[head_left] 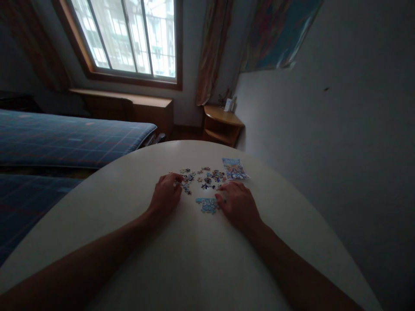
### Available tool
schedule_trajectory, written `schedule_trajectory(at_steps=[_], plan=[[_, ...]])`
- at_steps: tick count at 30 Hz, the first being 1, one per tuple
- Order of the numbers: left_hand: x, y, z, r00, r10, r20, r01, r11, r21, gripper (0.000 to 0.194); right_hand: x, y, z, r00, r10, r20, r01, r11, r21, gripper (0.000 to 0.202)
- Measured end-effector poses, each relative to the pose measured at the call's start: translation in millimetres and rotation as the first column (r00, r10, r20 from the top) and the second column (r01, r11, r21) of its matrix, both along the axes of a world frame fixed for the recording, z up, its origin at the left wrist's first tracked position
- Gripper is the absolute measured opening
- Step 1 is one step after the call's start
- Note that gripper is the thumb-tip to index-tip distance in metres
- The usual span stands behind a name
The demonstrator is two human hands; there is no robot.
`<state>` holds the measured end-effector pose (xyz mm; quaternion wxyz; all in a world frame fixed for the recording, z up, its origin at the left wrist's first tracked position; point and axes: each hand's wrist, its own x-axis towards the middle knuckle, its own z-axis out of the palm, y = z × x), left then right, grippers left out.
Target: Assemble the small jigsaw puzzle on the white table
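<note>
Inward from the round table's (194, 268) far edge, the left hand (167, 192) by loose puzzle pieces (207, 180) and right hand (238, 201) at the joined section (207, 204) half-curl, holds unclear; light pressure should keep joins flat.

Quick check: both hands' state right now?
Left hand: curled beside loose puzzle pieces; grip cannot be told.
Right hand: curled beside joined puzzle pieces; grip cannot be told.

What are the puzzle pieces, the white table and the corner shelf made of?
Puzzle pieces: probably printed cardboard, since they look flat and many-coloured; too small to judge the gloss.
White table: perhaps laminate or painted board, smooth, with a soft sheen towards the far edge.
Corner shelf: likely varnished wood or veneer, going by its warm brown colour and the light on its top.
</note>
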<state>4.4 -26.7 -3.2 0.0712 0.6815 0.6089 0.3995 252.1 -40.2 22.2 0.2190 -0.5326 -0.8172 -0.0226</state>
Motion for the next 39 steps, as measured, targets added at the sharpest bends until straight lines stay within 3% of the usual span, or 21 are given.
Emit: schedule_trajectory(at_steps=[5, 11, 18, 22, 30, 35, 39], plan=[[1.6, -1.5, 0.0, 1.000, 0.001, -0.012, -0.001, 1.000, -0.013, 0.023, 2.1, 4.5, -6.7, 0.994, -0.106, -0.017, 0.106, 0.994, -0.042, 0.037], [1.7, -3.8, 1.1, 0.997, -0.032, -0.071, 0.030, 0.999, -0.028, 0.023, 2.3, 7.3, -5.2, 0.991, -0.125, -0.051, 0.119, 0.987, -0.109, 0.033], [4.4, -9.4, 0.2, 0.964, -0.166, -0.207, 0.168, 0.986, -0.005, 0.026, 0.0, 4.3, -2.2, 0.982, -0.185, -0.025, 0.182, 0.979, -0.089, 0.033], [6.9, -12.9, 0.0, 0.935, -0.230, -0.270, 0.232, 0.972, -0.025, 0.026, -0.5, 3.4, -2.6, 0.989, -0.145, -0.007, 0.144, 0.986, -0.082, 0.039], [9.8, -16.6, 2.0, 0.920, -0.241, -0.310, 0.223, 0.971, -0.091, 0.028, -1.2, 2.8, -1.9, 0.973, -0.227, 0.051, 0.231, 0.970, -0.071, 0.031], [10.7, -16.5, 3.6, 0.921, -0.238, -0.309, 0.217, 0.971, -0.099, 0.028, -0.8, 2.4, -3.5, 0.974, -0.222, 0.055, 0.225, 0.972, -0.061, 0.035], [10.1, -15.5, 2.3, 0.922, -0.240, -0.305, 0.223, 0.971, -0.089, 0.027, -0.3, 2.6, -5.5, 0.989, -0.135, 0.055, 0.139, 0.988, -0.066, 0.035]])
